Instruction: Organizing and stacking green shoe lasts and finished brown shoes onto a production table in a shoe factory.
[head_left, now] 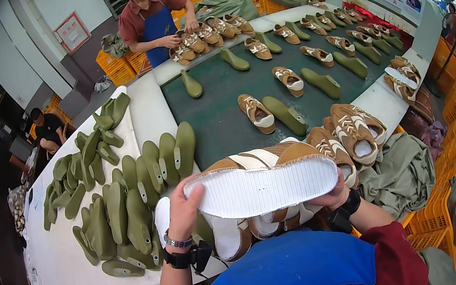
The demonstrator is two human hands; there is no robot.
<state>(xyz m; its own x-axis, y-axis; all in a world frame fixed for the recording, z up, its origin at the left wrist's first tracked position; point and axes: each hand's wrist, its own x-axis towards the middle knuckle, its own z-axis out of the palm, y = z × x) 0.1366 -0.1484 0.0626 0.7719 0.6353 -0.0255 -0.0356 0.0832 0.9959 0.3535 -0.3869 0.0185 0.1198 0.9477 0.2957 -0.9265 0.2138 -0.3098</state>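
Note:
I hold a tan and white shoe upper (263, 181) sole side up in both hands; its white ribbed insole faces me. My left hand (182, 208) grips the toe end on the left, and my right hand (333, 194) grips the heel end on the right. Under it, close to my body, lie more tan uppers (264, 225). A pile of green shoe lasts (124, 199) covers the white table (63, 261) just left of my left hand.
A dark green conveyor belt (218, 114) runs away from me carrying tan uppers (256, 113) paired with green lasts (286, 115). A person in a blue apron (154, 21) handles shoes at its far end. Orange crates (450, 168) and grey cloth sacks (400, 172) stand on the right.

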